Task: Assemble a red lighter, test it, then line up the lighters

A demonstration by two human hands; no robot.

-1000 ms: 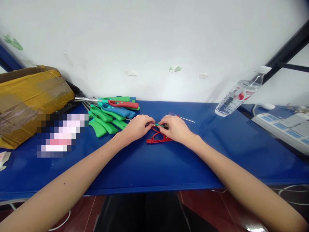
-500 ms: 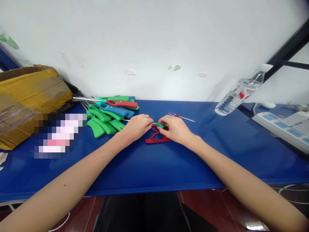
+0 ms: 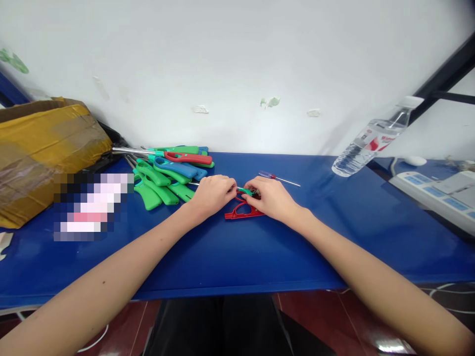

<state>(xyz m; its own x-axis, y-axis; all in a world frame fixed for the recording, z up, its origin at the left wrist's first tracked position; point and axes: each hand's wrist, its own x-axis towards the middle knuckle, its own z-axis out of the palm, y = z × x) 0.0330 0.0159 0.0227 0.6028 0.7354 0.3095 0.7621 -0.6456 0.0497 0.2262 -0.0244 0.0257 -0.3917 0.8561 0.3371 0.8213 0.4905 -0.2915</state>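
Head view: the left hand point(image 3: 211, 195) and right hand point(image 3: 271, 199) work close together above a red plastic handle shell point(image 3: 243, 212) on the blue tabletop point(image 3: 237, 257), fingertips pinching a small green plastic piece point(image 3: 245, 191) steadily from both ends.

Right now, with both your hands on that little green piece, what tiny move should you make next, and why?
Probably lower the small green piece gently onto the red plastic handle, because it sits right above that handle, with your left hand and right hand pinching it from both sides.
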